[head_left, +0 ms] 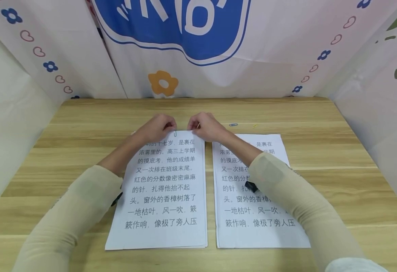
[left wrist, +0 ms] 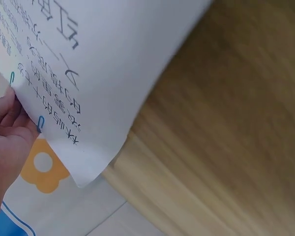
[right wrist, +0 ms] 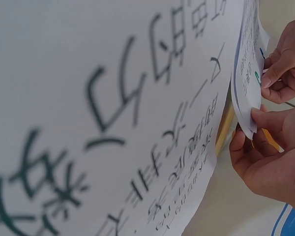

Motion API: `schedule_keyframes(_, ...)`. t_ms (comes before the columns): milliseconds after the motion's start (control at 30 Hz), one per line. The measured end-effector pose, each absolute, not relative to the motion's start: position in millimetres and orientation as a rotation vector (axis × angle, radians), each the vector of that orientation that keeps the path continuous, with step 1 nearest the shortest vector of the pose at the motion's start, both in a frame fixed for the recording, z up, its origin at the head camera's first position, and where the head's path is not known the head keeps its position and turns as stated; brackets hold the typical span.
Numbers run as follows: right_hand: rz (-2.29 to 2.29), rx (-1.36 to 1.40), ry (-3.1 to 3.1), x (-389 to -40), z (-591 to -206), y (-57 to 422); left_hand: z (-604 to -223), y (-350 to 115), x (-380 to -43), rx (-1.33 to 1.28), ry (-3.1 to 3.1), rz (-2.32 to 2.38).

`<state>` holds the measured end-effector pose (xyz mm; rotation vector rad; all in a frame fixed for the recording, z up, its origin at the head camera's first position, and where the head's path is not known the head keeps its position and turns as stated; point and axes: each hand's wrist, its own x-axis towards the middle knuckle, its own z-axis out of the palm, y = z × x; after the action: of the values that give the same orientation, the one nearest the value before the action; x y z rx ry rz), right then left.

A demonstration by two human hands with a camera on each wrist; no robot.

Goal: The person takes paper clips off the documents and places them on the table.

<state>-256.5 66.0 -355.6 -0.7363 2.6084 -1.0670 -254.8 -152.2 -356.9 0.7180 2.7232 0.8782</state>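
Observation:
The left stack of printed sheets [head_left: 166,189] lies on the table with its top edge between both hands. My left hand [head_left: 156,128] pinches that edge between thumb and fingers, beside a green paper clip [left wrist: 12,77] and a blue paper clip [left wrist: 41,123] fastened on it. At the top right corner, my right hand [right wrist: 280,152] grips the stack, thumb on the printed side and fingers curled behind. The sheets fan slightly apart at this corner in the right wrist view. Whether a small clip is also between the right fingers, I cannot tell.
A second stack of printed sheets [head_left: 256,230] lies to the right, under my right forearm. Beyond it, a blue paper clip [head_left: 233,124] and a yellow paper clip [head_left: 255,125] lie loose on the wooden table [head_left: 348,189]. A white printed curtain [head_left: 270,75] hangs behind the table.

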Motion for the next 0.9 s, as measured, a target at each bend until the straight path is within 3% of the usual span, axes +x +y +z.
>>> schedule_keyframes(900, -1.041, -0.723, 2.632, -254.9, -354.3, 63.8, -349.4, -149.7, -254.0, 0.782, 2.775, 0.755)
